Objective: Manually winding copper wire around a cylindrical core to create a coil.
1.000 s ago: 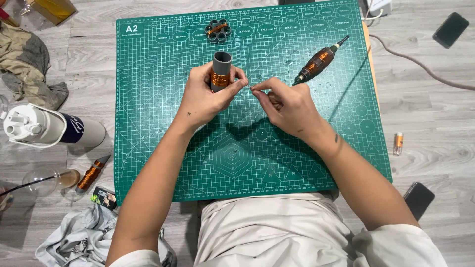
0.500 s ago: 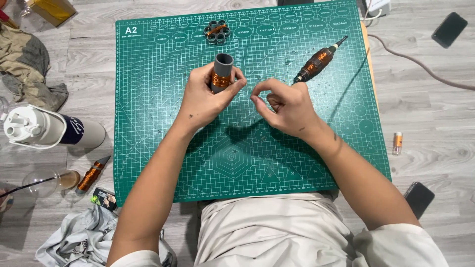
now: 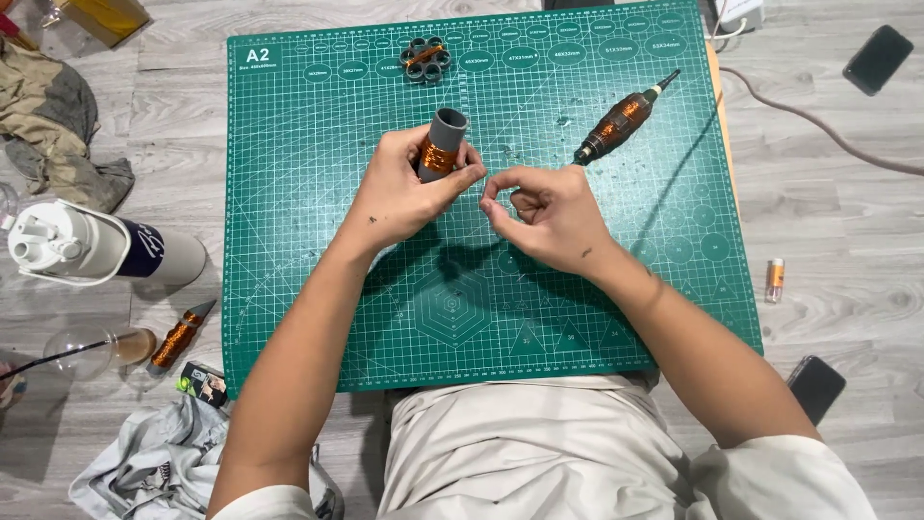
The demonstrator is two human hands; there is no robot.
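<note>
While gripped upright in the left hand (image 3: 404, 193) at mat centre, grey plastic tube with copper-wire winding (image 3: 440, 144) stayed steady; right hand (image 3: 544, 217) at three o'clock, fingertips pinched, contents untellable, perhaps fine wire.

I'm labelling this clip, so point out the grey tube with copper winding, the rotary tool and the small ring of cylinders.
Grey tube (image 3: 445, 130), head view, bare grey upper wall.
Rotary tool (image 3: 616, 123), head view, orange-wound body.
Ring of cylinders (image 3: 425, 60), head view, its middle.

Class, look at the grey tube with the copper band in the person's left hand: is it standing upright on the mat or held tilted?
Held tilted. The left hand grips the grey tube with its open end leaning up and right.
</note>
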